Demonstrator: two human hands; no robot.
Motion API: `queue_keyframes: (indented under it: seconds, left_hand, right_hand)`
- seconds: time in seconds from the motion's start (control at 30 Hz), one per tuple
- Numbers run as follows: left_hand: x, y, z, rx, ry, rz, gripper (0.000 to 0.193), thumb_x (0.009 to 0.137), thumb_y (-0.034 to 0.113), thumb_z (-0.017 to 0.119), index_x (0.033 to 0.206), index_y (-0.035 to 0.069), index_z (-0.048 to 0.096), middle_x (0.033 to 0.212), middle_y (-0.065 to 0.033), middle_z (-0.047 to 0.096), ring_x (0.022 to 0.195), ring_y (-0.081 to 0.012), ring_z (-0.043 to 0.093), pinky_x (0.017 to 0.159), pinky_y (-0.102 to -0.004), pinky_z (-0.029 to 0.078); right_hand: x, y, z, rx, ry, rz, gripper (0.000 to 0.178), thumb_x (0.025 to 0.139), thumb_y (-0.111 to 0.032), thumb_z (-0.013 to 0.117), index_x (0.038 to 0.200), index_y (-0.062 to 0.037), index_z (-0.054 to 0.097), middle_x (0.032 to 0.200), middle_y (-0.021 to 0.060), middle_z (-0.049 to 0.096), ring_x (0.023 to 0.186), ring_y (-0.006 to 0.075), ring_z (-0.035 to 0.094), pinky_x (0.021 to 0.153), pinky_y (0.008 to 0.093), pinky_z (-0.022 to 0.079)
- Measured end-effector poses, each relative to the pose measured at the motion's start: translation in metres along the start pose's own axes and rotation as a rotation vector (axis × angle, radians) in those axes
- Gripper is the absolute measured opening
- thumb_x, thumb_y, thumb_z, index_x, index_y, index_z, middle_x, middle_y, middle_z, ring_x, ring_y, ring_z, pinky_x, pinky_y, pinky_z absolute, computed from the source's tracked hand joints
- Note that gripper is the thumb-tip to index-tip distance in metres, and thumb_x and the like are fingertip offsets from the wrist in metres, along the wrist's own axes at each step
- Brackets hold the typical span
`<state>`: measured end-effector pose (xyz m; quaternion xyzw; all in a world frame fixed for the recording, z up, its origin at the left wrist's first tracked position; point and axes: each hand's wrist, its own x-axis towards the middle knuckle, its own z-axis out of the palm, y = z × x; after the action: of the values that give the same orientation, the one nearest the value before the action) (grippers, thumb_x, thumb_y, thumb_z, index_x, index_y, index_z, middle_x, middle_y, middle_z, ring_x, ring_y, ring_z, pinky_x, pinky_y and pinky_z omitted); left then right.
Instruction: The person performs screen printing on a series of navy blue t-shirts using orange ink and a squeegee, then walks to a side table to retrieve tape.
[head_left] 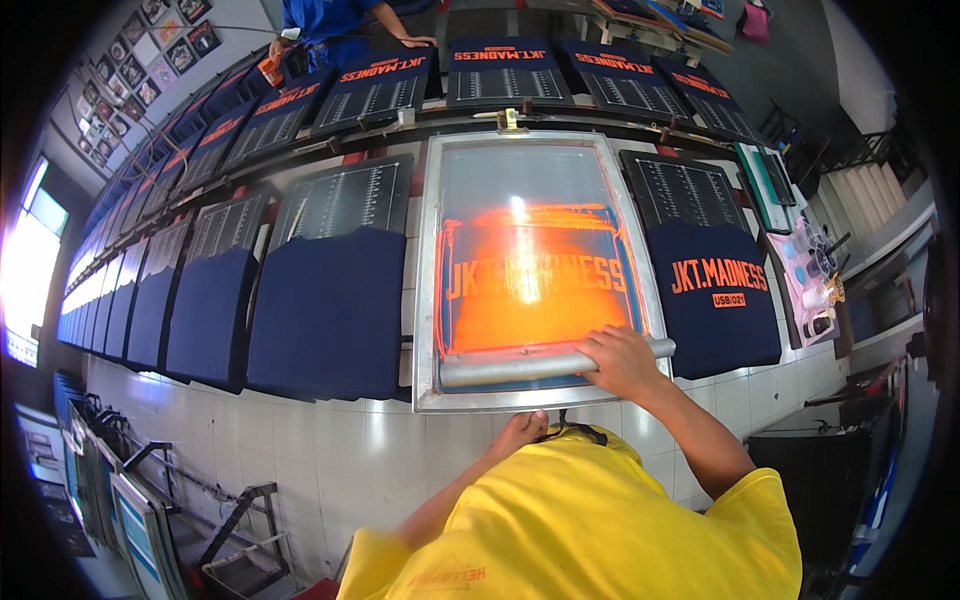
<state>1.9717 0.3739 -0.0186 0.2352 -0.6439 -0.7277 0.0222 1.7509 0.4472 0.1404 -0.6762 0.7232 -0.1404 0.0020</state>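
Squeegee (515,367) gripped in R hand (622,362) on orange-inked screen (428,250); L hand (522,430) nr screen's lower edge, can't tell grip.

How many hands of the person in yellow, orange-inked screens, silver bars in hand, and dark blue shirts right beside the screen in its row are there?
Right bare hand, left bare hand: 2
Rectangular metal-framed screen: 1
Long silver metal bar: 1
Plain dark blue shirt, orange-printed dark blue shirt: 2
Total: 6
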Motion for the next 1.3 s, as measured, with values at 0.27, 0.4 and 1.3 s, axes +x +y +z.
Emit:
queue_keyframes:
  seconds: [0.27, 0.4, 1.3]
  left_hand:
    - [0.001, -0.008, 0.004, -0.022, 0.0, 0.045, 0.049, 0.106, 0.042, 0.043, 0.08, 0.003, 0.053, 0.067, -0.0038, 0.048, 0.064, -0.0152, 0.044, 0.062, -0.0331, 0.04]
    - [-0.001, 0.002, 0.002, -0.023, 0.001, 0.002, 0.049, 0.106, 0.042, 0.042, 0.08, 0.003, 0.053, 0.067, -0.0039, 0.048, 0.064, -0.015, 0.045, 0.061, -0.0333, 0.04]
    - [0.007, -0.03, -0.001, -0.107, -0.061, -0.031, 0.054, 0.105, 0.051, 0.041, 0.08, 0.006, 0.053, 0.069, 0.0007, 0.046, 0.065, -0.0117, 0.041, 0.059, -0.0316, 0.037]
  right_hand:
    - [-0.019, -0.009, 0.025, -0.168, 0.066, -0.158, 0.013, 0.075, -0.007, 0.059, 0.088, -0.0088, 0.055, 0.085, 0.0047, 0.052, 0.079, 0.0244, 0.052, 0.066, 0.0368, 0.041]
    - [0.0, 0.0, 0.037, -0.227, 0.117, -0.178, 0.011, 0.076, -0.008, 0.058, 0.086, -0.0083, 0.055, 0.085, 0.0051, 0.051, 0.078, 0.0238, 0.05, 0.064, 0.0354, 0.04]
    - [0.059, 0.053, 0.008, -0.162, 0.043, 0.033, 0.023, 0.077, -0.018, 0.07, 0.097, -0.0111, 0.062, 0.089, 0.004, 0.062, 0.093, 0.0244, 0.059, 0.077, 0.0396, 0.046]
